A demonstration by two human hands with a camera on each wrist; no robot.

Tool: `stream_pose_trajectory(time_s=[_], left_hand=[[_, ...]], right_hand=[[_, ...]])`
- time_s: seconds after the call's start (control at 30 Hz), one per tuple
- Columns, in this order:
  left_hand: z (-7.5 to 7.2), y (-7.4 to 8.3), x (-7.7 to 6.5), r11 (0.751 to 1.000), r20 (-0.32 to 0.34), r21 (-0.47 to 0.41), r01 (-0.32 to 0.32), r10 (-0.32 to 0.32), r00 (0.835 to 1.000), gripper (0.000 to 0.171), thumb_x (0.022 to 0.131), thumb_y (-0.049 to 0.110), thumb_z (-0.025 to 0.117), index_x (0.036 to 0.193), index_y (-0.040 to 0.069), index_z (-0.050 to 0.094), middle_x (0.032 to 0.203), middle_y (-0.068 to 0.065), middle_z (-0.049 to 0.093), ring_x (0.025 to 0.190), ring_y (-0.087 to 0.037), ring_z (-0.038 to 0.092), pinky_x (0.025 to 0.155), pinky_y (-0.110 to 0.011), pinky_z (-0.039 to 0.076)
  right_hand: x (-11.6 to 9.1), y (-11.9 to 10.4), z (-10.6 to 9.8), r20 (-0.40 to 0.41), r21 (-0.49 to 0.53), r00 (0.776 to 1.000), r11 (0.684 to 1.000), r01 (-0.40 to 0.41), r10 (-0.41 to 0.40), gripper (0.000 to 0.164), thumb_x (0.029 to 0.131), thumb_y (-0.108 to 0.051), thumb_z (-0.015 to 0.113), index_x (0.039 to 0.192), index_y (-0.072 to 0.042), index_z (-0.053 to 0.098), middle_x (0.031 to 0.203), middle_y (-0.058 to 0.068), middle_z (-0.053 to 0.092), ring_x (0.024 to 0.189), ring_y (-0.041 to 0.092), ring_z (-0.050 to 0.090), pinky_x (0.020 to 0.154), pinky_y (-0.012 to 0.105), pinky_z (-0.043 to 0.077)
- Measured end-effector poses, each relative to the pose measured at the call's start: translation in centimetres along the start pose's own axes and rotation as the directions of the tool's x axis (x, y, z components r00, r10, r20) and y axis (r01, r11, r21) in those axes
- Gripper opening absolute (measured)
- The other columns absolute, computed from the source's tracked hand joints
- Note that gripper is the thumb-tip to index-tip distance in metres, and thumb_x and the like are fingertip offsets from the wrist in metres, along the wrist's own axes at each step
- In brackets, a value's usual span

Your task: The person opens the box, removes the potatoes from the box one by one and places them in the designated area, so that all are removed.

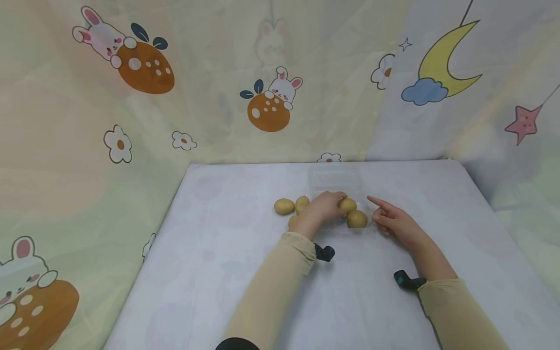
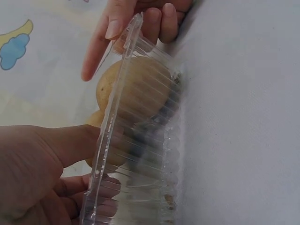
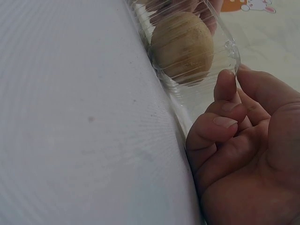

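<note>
Two beige sleeves (image 1: 271,287) stretch up from the bottom edge, and each ends near a small black wrist device, one at the left wrist (image 1: 324,253) and one at the right wrist (image 1: 409,282). Beyond them, the left hand (image 1: 323,206) reaches over the side of a clear plastic box (image 2: 97,171), its thumb and fingers curled round a potato (image 1: 347,204) inside it. Just beside that one, nearer the right hand (image 1: 400,225), sits a second potato (image 1: 357,219), also in the box. The right hand pinches the box's side edge between its thumb and bent fingers, while its forefinger points out straight past the rim. Behind the box, its clear lid (image 1: 334,178) lies folded open on the pale tablecloth (image 1: 210,287). Left of the box are three more potatoes: one oval (image 1: 284,206) set a little apart, one (image 1: 302,203) next to the left hand, and one (image 1: 292,221) mostly hidden by that hand's wrist. A cloth backdrop (image 1: 210,58) printed with rabbits, flowers, a yellow moon (image 1: 437,63) and a pink star (image 1: 524,121) hangs behind the table.
</note>
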State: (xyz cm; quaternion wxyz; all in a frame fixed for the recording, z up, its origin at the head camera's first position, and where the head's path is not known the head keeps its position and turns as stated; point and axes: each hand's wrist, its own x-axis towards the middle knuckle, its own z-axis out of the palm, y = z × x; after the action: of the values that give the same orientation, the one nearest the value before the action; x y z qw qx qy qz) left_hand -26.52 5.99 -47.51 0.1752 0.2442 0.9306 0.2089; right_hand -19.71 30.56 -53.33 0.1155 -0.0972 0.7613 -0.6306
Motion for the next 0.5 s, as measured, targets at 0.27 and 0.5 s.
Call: stream_pose_trajectory(time_s=[0.27,0.5], left_hand=[[0.13,0.46,-0.23,1.0,-0.005,-0.001,0.029,-0.029,1.0,0.058,0.092,0.029,0.07,0.145,0.029,0.048,0.142,0.006,0.057,0.13,-0.014,0.053,0.109,-0.031,0.043],[0.31,0.52,-0.41,0.999,-0.031,-0.004,0.032,-0.032,0.999,0.056,0.093,0.03,0.07,0.145,0.028,0.049,0.142,0.006,0.057,0.129,-0.014,0.054,0.108,-0.031,0.044]], right_hand=[[0.1,0.22,-0.06,-0.001,0.013,1.0,1.0,0.008,-0.008,0.06,0.102,-0.021,0.055,0.155,-0.009,0.029,0.086,-0.003,0.054,0.061,0.009,0.046,0.053,0.028,0.044],[0.02,0.2,-0.09,0.004,0.007,1.0,1.0,0.007,-0.007,0.059,0.102,-0.022,0.055,0.155,-0.012,0.03,0.086,-0.004,0.055,0.062,0.008,0.046,0.054,0.027,0.045]])
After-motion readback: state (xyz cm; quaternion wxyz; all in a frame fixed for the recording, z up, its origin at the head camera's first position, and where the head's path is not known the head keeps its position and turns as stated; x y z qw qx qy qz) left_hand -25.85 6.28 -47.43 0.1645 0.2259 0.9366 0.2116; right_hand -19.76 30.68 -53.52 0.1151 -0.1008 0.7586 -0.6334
